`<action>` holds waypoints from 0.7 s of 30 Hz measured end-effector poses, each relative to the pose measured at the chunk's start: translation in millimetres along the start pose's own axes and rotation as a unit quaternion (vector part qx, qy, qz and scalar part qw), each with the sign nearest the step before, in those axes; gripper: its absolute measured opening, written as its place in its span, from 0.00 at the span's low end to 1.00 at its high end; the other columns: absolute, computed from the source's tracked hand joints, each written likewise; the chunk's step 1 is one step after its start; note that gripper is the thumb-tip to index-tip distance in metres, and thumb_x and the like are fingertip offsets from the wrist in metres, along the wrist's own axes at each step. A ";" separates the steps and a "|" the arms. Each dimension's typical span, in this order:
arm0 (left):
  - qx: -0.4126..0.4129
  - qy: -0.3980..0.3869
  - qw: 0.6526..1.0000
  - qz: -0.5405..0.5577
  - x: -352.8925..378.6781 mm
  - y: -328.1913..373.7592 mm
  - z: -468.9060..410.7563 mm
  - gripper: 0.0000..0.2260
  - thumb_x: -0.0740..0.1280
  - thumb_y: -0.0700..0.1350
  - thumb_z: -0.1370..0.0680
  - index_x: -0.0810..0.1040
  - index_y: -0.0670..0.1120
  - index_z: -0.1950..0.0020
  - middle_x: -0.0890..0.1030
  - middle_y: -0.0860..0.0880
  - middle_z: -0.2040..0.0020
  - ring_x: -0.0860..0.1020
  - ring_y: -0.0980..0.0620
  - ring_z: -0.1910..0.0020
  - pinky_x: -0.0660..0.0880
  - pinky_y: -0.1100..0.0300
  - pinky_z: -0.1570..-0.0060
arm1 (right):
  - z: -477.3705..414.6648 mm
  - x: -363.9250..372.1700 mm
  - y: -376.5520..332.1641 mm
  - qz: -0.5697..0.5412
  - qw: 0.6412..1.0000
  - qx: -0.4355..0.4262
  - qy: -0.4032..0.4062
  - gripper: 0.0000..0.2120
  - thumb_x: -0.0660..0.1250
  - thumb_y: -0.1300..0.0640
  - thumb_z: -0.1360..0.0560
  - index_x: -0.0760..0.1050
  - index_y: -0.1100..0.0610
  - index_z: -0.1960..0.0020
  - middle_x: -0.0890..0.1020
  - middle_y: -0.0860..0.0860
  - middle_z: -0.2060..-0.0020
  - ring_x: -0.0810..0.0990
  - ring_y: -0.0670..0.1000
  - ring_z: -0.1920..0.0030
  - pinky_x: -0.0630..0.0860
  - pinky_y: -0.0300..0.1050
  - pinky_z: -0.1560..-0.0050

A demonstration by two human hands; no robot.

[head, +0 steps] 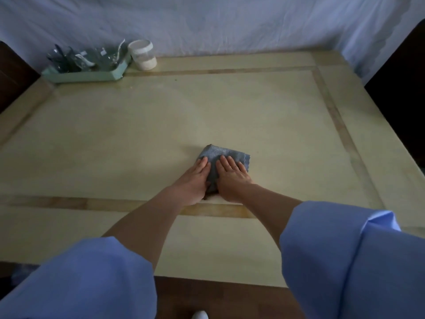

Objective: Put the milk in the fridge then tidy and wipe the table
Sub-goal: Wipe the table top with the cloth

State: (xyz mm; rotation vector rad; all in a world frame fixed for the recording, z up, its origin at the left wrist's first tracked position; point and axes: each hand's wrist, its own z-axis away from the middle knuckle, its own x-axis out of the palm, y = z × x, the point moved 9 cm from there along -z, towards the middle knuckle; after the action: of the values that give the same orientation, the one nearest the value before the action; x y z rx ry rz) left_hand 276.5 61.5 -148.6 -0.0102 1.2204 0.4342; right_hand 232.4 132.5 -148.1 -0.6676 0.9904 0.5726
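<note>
While it was pressed down from above, a folded blue-grey cloth (224,154) was seen lying on the pale yellow table (115,139), a little nearer than the middle of the top and just beyond the tan inlaid band that was run along the near side. The left hand (195,180) was laid flat on the cloth's left part, with its fingers held straight and close together; nothing was gripped by it. The right hand (232,178) was set just beside it on the cloth's right part, likewise flattened, with the fingers straight and slightly spread, and nothing was clasped in it either. Only a narrow strip of cloth could be seen between the two hands, while the far edge of the cloth was uncovered beyond the fingertips. Both forearms were bared, and loose blue sleeves (345,261) were seen at the bottom of the view. At the far left corner of the table a mint-green tray (85,76) was placed, and clear glassware (103,58) was held in it, though its pieces could not be told apart. A white-lidded jar (143,55) was stood upright just beside the tray's right end, with a pale filling seen in its lower part. Behind the table a wrinkled pale sheet (230,24) was hung.
</note>
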 end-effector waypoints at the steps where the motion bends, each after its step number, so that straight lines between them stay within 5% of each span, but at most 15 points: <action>1: -0.002 -0.002 1.000 -0.010 1.2 -2.0 6.9 0.26 0.51 0.46 0.17 0.46 0.40 0.23 0.42 0.44 0.22 0.42 0.49 0.22 0.44 0.58 0.24 | 4.4 1.4 -4.0 -0.014 1.000 -0.004 -0.003 0.31 0.50 0.49 0.18 0.40 0.57 0.22 0.41 0.51 0.22 0.39 0.51 0.22 0.39 0.50 0.24; 13: -0.024 -0.042 0.995 -0.087 10.6 -104.3 96.4 0.29 0.53 0.50 0.18 0.43 0.44 0.22 0.40 0.49 0.22 0.43 0.54 0.22 0.45 0.57 0.25 | 20.4 51.2 -127.6 -0.017 0.999 -0.030 -0.011 0.33 0.50 0.47 0.18 0.37 0.57 0.22 0.38 0.52 0.23 0.35 0.53 0.23 0.36 0.52 0.25; 21: 0.058 -0.090 0.990 -0.087 21.1 -57.3 94.1 0.30 0.54 0.45 0.18 0.38 0.42 0.23 0.37 0.44 0.23 0.38 0.50 0.23 0.38 0.60 0.27 | 46.4 54.5 -104.9 -0.021 0.999 0.027 0.008 0.33 0.52 0.52 0.20 0.36 0.57 0.23 0.37 0.52 0.23 0.35 0.52 0.23 0.35 0.51 0.25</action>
State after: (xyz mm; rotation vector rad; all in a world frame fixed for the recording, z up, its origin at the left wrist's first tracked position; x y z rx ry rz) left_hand 386.1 37.9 -147.2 0.0211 1.0541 0.2070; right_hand 356.1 103.9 -153.1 -0.6439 1.0009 0.5014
